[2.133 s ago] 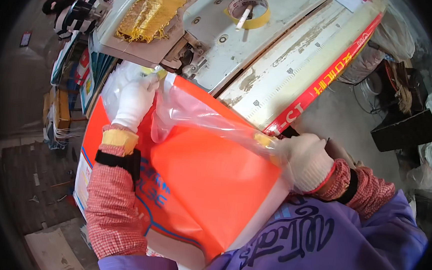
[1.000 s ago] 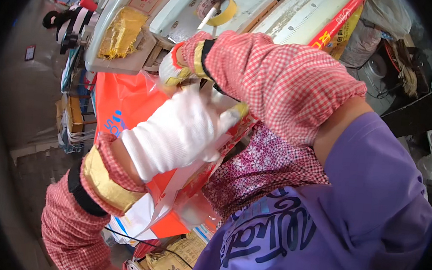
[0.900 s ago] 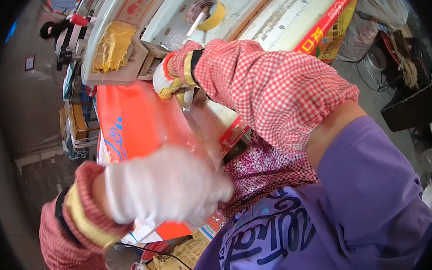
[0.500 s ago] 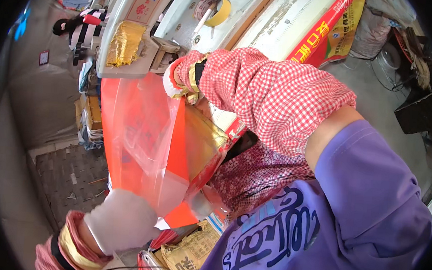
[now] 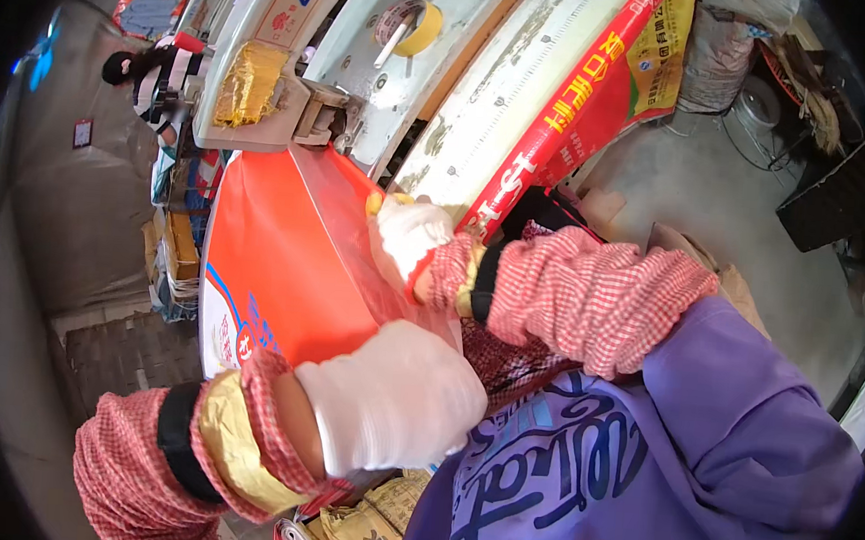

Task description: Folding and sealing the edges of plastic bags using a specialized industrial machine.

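The orange sheet (image 5: 293,250) is stretching, long axis first, from the machine head (image 5: 271,32) toward your lap; your right hand (image 5: 410,233) is meeting its right edge, your left hand (image 5: 393,398) covering its near end; whether fingers are gripping, I cannot tell.

The scene is moderately bright and softly lit. The white glove on the left hand (image 5: 395,398) looks pale and washed out, its knit smeared, while the right hand (image 5: 410,236) is a little crisper. A milky sheen lies along the orange sack (image 5: 285,230). The wall (image 5: 95,216) at far left is dim and grey; the box (image 5: 839,198) at right sinks nearly to black. The long table (image 5: 506,85) bows, and a black ring closes the rim.
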A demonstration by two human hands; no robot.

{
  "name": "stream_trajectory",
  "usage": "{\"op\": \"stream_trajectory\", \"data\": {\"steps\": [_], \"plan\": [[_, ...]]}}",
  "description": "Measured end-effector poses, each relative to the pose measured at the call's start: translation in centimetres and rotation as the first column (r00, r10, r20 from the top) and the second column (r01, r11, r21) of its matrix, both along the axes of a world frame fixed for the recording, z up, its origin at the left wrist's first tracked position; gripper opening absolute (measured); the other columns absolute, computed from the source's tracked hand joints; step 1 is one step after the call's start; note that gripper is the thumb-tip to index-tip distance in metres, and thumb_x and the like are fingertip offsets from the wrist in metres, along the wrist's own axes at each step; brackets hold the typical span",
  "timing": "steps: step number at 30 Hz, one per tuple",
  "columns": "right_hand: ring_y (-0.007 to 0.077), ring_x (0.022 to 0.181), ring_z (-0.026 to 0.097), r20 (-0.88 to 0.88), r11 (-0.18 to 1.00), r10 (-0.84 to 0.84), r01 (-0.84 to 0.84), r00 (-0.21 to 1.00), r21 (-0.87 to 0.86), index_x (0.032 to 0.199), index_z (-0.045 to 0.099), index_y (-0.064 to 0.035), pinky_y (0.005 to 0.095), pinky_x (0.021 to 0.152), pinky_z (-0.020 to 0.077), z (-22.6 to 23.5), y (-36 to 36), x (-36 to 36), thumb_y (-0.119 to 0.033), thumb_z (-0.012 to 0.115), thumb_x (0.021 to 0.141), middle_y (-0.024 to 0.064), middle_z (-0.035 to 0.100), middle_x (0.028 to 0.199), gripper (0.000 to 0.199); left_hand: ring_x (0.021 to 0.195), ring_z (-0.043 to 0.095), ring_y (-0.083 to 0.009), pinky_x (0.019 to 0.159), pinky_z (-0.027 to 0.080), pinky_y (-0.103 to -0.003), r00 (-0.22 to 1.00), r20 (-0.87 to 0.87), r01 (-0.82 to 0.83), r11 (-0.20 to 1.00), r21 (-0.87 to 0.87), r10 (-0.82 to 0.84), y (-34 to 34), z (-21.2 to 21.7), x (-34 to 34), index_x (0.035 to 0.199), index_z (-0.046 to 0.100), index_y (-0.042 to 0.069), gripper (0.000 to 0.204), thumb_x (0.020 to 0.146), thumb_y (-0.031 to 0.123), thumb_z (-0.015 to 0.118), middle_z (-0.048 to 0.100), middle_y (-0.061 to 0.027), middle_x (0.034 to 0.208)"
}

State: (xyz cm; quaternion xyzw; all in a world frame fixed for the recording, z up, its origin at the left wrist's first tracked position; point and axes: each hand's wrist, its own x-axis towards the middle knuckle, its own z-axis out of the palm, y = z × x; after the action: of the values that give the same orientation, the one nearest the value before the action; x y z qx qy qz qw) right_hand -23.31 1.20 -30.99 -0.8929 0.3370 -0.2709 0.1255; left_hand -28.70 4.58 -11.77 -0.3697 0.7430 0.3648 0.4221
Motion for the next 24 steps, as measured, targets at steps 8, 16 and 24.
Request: {"op": "stream_trajectory", "data": {"steps": [8,16,24], "plan": [[0.0278,0.074,0.066,-0.116,0.941,0.29,-0.261,0.95,0.215,0.097,0.067,0.0035,0.0391,0.064,0.0519,0.6,-4.2,7.2,-0.016,0.059,0.076,0.0149,0.069,0.083,0.03,0.061,0.061,-0.027,0.055,0.046,-0.039,0.82,0.567,0.111,0.994,-0.021,-0.079,-2.3,6.4,4.2,0.067,0.07,0.011,0.019,0.071,0.03,0.067,0.06,-0.0074,0.061],[0.025,0.075,0.066,-0.035,0.818,0.434,-0.378,0.9,0.433,0.095,0.068,0.0003,0.0386,0.063,0.0525,2.2,-4.3,6.6,-0.016,0.06,0.076,0.0118,0.069,0.085,0.026,0.062,0.06,-0.0235,0.051,0.045,-0.038,0.984,-0.057,0.156,0.976,-0.154,-0.166,0.8,-0.7,2.3,0.069,0.065,0.017,0.008,0.071,0.025,0.064,0.057,-0.0024,0.062],[0.0236,0.074,0.066,0.059,0.779,0.41,-0.383,0.91,0.497,0.093,0.066,0.0006,0.0366,0.065,0.0524,0.6,-4.5,8.7,-0.014,0.058,0.079,0.0118,0.069,0.086,0.022,0.067,0.062,-0.0344,0.064,0.05,-0.043,0.893,0.423,-0.053,0.968,-0.243,0.155,-7.1,6.8,10.6,0.069,0.068,0.003,0.039,0.068,0.042,0.07,0.062,-0.0164,0.067]]}}
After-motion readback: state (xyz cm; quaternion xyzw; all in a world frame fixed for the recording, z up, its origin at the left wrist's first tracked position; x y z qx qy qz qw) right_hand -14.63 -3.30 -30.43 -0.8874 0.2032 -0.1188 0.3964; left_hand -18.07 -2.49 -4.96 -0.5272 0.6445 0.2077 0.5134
